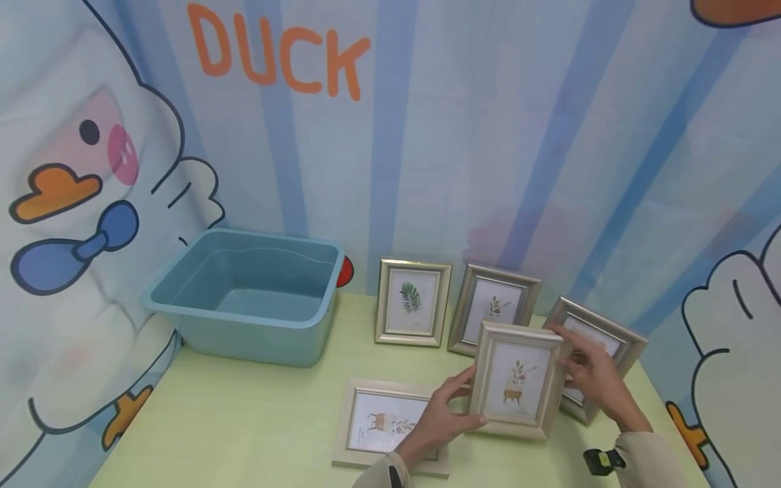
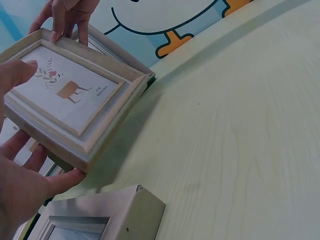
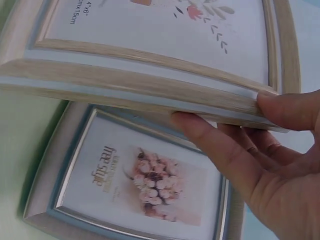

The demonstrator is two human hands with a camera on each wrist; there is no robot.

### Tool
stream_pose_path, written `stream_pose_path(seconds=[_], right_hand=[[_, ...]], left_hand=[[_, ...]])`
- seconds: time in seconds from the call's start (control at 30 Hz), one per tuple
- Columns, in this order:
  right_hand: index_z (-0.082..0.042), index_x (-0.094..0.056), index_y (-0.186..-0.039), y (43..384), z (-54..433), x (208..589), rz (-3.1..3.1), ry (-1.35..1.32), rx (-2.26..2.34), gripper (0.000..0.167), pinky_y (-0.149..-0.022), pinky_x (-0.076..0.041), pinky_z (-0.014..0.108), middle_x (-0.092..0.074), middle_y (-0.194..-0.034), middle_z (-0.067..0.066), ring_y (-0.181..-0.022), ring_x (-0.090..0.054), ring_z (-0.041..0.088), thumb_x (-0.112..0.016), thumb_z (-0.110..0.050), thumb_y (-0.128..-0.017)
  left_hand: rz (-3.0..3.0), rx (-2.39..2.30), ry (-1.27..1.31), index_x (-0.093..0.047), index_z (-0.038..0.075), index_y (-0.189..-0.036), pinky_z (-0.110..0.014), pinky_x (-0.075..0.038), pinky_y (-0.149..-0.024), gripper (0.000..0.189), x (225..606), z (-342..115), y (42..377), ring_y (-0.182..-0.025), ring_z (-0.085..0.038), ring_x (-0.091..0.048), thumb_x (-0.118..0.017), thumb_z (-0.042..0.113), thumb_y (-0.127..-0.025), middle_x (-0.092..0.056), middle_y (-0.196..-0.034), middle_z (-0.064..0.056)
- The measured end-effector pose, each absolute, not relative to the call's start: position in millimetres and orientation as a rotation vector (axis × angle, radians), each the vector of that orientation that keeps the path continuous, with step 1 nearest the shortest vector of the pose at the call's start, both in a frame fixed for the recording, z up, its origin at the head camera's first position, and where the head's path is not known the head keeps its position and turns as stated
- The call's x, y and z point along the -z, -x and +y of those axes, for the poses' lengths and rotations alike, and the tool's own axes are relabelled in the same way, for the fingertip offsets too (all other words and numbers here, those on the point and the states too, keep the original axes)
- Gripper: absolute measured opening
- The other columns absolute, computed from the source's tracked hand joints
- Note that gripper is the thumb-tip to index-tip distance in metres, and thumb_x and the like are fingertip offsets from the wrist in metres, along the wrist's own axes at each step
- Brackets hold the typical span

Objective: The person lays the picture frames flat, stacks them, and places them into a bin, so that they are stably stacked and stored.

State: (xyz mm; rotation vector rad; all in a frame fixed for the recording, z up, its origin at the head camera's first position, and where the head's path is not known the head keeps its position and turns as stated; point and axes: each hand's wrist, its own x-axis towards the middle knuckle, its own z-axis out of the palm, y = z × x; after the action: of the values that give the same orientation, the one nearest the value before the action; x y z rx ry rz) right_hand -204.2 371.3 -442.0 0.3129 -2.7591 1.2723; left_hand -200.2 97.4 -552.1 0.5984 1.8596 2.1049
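Both hands hold one light wooden picture frame (image 1: 517,379) with a potted-plant print, tilted up over the table. My left hand (image 1: 442,423) grips its left side, thumb on the front and fingers behind the edge. At the upper right edge, my right hand (image 1: 594,376) pinches it between thumb and fingers. Beneath the left wrist lies another pale picture frame (image 1: 344,427), flat, partly covered by the hand and sleeve. Behind the right hand, a picture frame with a pink flower print (image 3: 160,185) leans back, partly hidden.
A blue-green plastic tub (image 1: 256,339) stands at the back left. Along the backdrop stand a picture frame with a green leaf print (image 1: 411,322) and a darker picture frame with a plant print (image 1: 525,278), overlapped by the held one. The duck-patterned curtain (image 1: 476,135) closes off the back.
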Motion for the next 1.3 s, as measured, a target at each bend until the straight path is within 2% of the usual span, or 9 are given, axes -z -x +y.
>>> stream_pose_path(seconds=[0.23,0.47,0.53,0.6,0.67,0.73,0.9,1.1,1.3], right_hand=[[-0.006,-0.031,-0.156,191.9,364.3,420.9,-2.742,-0.240,-1.406,0.061,-0.070,-0.064,0.040,-0.049,-0.134,0.040,-0.107,-0.062,0.054,-0.048,0.007,-0.099],[-0.013,-0.023,-0.159,184.6,357.6,407.0,-2.723,-0.117,-1.470,0.066,-0.073,-0.064,0.044,-0.041,-0.142,0.039,-0.119,-0.053,0.060,-0.047,0.006,-0.101],[-0.015,-0.021,-0.160,183.6,356.6,404.8,-2.699,-0.087,-1.528,0.067,-0.075,-0.063,0.043,-0.040,-0.144,0.039,-0.117,-0.059,0.049,-0.046,0.005,-0.101],[-0.015,-0.021,-0.160,182.9,355.4,403.3,-2.653,-0.069,-1.595,0.067,-0.076,-0.063,0.042,-0.039,-0.145,0.039,-0.111,-0.065,0.027,-0.047,0.004,-0.101],[-0.016,-0.023,-0.160,182.2,353.7,402.4,-2.598,-0.062,-1.659,0.067,-0.075,-0.063,0.041,-0.039,-0.145,0.037,-0.104,-0.064,0.005,-0.047,0.004,-0.101],[-0.018,-0.026,-0.159,181.6,351.9,402.4,-2.526,-0.063,-1.736,0.067,-0.075,-0.063,0.040,-0.048,-0.141,0.025,-0.098,-0.060,-0.008,-0.049,0.004,-0.100],[-0.020,-0.030,-0.158,179.2,344.9,406.2,-2.355,-0.044,-1.927,0.066,-0.073,-0.063,0.036,-0.056,-0.118,-0.018,-0.097,-0.064,-0.005,-0.054,0.001,-0.100],[-0.024,-0.031,-0.157,174.4,330.8,411.7,-2.224,0.088,-2.047,0.066,-0.075,-0.063,0.034,-0.057,-0.115,-0.019,-0.097,-0.066,-0.003,-0.058,-0.006,-0.100],[-0.021,-0.027,-0.159,167.1,320.1,418.0,-2.137,0.164,-2.098,0.069,-0.077,-0.062,0.033,-0.056,-0.116,-0.018,-0.098,-0.066,-0.003,-0.057,-0.004,-0.099]], left_hand=[[1.919,-2.180,-0.535,-0.050,0.013,-0.147,-0.029,-0.058,-0.090,0.067,551.2,92.9,193.6,-0.123,-0.034,-0.056,-0.071,0.004,-0.083,-0.055,-0.137,-0.018],[1.914,-2.273,-0.478,-0.046,0.014,-0.149,-0.031,-0.058,-0.092,0.071,535.9,90.3,185.7,-0.126,-0.037,-0.055,-0.068,0.008,-0.083,-0.056,-0.139,-0.017],[1.888,-2.327,-0.397,-0.040,0.013,-0.152,-0.029,-0.055,-0.097,0.076,531.5,91.0,183.5,-0.128,-0.034,-0.055,-0.068,0.006,-0.082,-0.057,-0.139,-0.016],[1.761,-2.423,-0.265,-0.030,0.014,-0.157,-0.032,-0.054,-0.100,0.086,528.4,92.9,181.1,-0.124,-0.031,-0.059,-0.069,0.002,-0.082,-0.057,-0.139,-0.017],[1.562,-2.530,-0.140,-0.016,0.017,-0.161,-0.038,-0.054,-0.101,0.096,524.0,94.9,176.9,-0.120,-0.028,-0.061,-0.068,-0.001,-0.082,-0.054,-0.139,-0.018],[1.324,-2.633,-0.045,-0.006,0.023,-0.162,-0.047,-0.054,-0.099,0.101,519.6,96.5,172.3,-0.119,-0.026,-0.060,-0.067,0.000,-0.084,-0.049,-0.142,-0.019],[1.030,-2.736,-0.099,-0.003,0.022,-0.161,-0.064,-0.044,-0.105,0.082,510.6,94.5,163.2,-0.133,-0.037,-0.051,-0.055,0.018,-0.098,-0.042,-0.151,-0.021],[1.016,-2.791,-0.162,-0.003,0.012,-0.161,-0.066,-0.042,-0.105,0.067,508.5,87.4,162.2,-0.127,-0.033,-0.057,-0.038,0.020,-0.104,-0.055,-0.140,-0.016],[1.290,-2.814,-0.135,-0.003,0.002,-0.159,-0.051,-0.058,-0.091,0.090,512.6,83.5,164.3,-0.105,-0.021,-0.068,-0.059,-0.004,-0.089,-0.060,-0.122,-0.012]])
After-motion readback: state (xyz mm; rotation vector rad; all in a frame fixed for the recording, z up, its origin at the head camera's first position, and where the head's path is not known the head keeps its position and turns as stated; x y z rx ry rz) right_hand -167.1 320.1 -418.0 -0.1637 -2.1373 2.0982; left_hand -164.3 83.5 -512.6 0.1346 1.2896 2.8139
